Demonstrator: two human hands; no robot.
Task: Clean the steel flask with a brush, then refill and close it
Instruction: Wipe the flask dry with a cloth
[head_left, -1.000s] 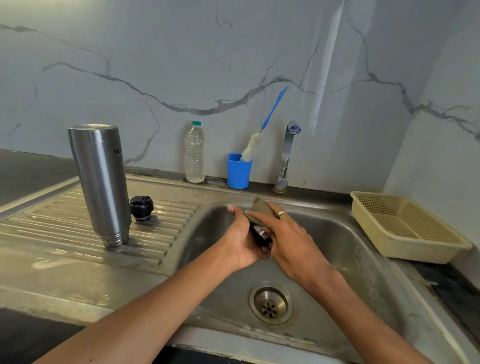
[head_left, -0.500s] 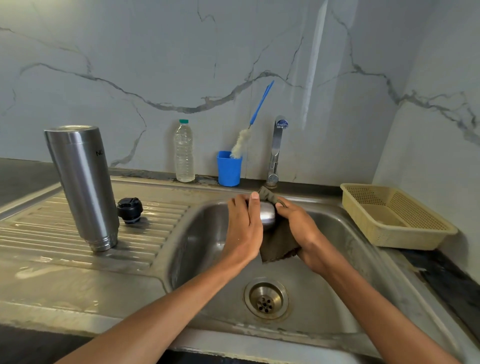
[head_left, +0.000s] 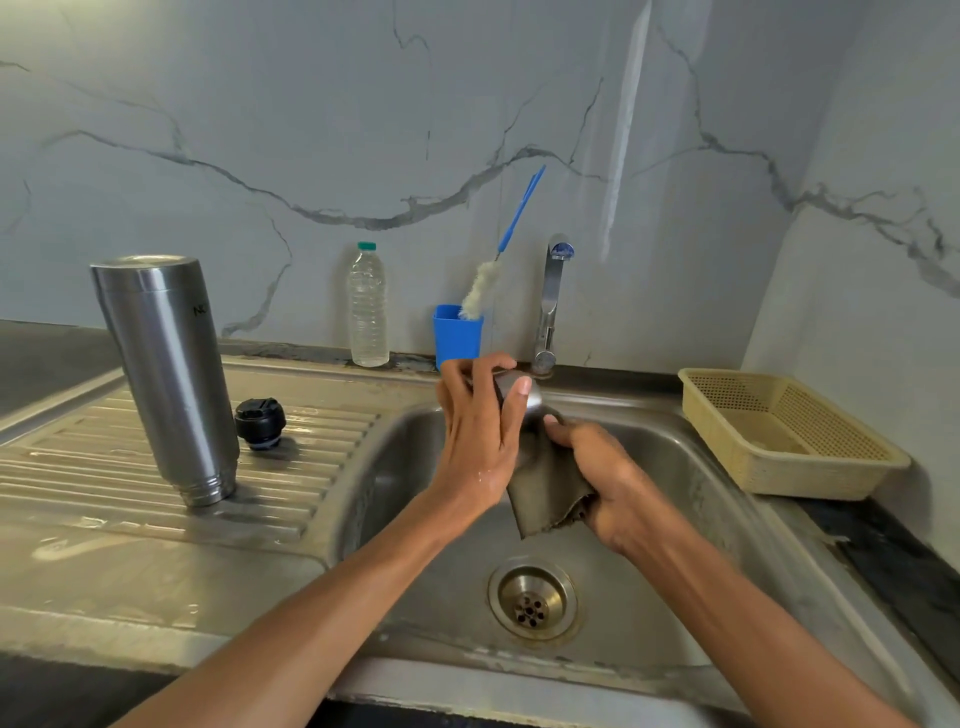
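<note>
Over the sink (head_left: 649, 457), the left hand (head_left: 480, 436) grips a steel cup (head_left: 524, 397), and the right hand (head_left: 605, 475) holds a cloth (head_left: 543, 491) against it. The flask (head_left: 166, 374) stands inverted on the drainboard (head_left: 78, 467), its stopper (head_left: 260, 422) beside it.

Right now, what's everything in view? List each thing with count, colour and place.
flask: 1, steel, upside down on the drainboard
stopper: 1, black, right of flask
bottle: 1, clear, green cap, by wall
cup: 1, blue, behind sink
brush: 1, blue handle, white bristles, in cup
tap: 1, steel
basket: 1, cream, right of sink
sink: 1, steel
steel cap: 1, in left hand
cloth: 1, grey-brown, in right hand
left hand: grips steel cap
right hand: grips cloth
</note>
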